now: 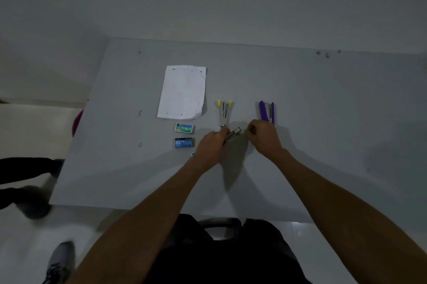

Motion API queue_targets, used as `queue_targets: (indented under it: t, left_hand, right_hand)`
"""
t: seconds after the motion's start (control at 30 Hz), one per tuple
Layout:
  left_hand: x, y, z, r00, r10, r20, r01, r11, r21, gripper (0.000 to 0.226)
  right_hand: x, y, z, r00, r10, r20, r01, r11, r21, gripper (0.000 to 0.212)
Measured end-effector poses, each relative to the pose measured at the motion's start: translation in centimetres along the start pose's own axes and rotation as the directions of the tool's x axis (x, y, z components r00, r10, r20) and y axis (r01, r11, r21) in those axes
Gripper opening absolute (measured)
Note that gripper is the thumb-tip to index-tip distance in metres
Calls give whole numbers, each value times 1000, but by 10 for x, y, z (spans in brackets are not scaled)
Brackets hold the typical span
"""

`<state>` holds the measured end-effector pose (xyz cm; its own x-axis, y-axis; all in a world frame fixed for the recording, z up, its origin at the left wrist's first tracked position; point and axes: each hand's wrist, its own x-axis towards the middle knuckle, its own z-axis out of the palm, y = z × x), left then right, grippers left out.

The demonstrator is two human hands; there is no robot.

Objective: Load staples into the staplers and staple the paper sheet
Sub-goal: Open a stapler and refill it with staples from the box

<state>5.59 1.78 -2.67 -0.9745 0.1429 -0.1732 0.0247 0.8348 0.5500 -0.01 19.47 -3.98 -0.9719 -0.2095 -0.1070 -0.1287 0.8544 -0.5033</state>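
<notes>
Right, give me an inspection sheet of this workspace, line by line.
Surface: grey table, a few dark marks near its far edge.
Job's things: paper sheet flat; green staple box and blue staple box beside it; yellow stapler and purple stapler lying open.
Clutter: nothing seen.
Hands: left hand grips a metal stapler part; right hand pinched shut by its tip, contents too small to tell.
Cables: nothing seen.
Surroundings: pale floor, a shoe at lower left.
</notes>
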Motion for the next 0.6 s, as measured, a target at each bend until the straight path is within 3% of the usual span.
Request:
queue_targets:
  t: [0.2,0.6]
  left_hand:
    - [1,6,-25,988,150,-19,-150,988,24,44]
    - [12,13,-53,976,213,42,-213,977,-6,48]
  right_hand:
    - [0,-21,-20,992,57,-115,-17,946,323,2]
    - [0,-43,-38,988,157,-8,-124,813,568,5]
